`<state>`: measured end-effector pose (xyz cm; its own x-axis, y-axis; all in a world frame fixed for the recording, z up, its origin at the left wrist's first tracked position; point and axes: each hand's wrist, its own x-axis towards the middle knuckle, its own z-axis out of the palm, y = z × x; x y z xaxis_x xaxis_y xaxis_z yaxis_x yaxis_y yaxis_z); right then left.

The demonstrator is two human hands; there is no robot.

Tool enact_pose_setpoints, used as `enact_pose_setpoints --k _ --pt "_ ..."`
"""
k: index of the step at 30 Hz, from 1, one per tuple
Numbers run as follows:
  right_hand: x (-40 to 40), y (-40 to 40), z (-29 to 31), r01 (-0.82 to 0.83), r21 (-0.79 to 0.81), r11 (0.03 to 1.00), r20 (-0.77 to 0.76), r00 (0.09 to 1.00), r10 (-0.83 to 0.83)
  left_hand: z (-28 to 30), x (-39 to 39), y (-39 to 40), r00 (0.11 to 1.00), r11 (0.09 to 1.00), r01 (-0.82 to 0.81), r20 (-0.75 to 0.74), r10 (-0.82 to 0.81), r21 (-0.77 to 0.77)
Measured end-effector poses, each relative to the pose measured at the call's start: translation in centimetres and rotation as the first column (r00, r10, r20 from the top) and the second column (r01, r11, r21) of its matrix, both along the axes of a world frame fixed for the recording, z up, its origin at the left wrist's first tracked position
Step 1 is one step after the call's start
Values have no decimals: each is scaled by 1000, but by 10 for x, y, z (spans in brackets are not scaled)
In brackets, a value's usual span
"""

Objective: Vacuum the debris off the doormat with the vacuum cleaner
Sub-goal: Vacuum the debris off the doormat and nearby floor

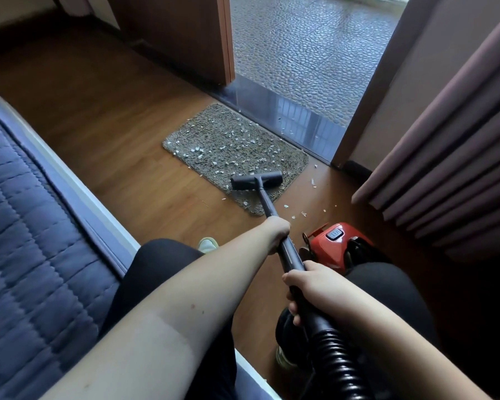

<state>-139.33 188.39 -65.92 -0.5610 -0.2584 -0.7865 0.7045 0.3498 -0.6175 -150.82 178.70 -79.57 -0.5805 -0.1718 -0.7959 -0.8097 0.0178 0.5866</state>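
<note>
1. Blue quilted bed [32, 255] fills the left side, beside the brown wood floor [104, 134].
2. The grey doormat [231, 151] lies ahead of both hands, well apart, by the open door. White debris [214, 148] covers most of it.
3. The left hand [274, 230] is nearer the mat, closed around the wand [267, 203]. The wand points up and left to the vacuum head [256, 180], sitting on the mat's near edge.
4. The right hand [312, 287] is wrapped around the wand near the hose [341, 362].
5. The red vacuum cleaner [334, 243] sits near purple curtains [451, 157].
</note>
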Motion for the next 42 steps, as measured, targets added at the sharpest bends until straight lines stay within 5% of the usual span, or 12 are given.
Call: enact_pose_setpoints --k 27,42 --pt "-150 -101 -60 25 -77 997 -12 1000 -26 -43 -160 -112 997 990 -76 21 79 -116" --pt "-117 -80 -27 -10 -88 996 -26 1000 7 -20 -120 -103 978 975 -210 -29 208 -74"
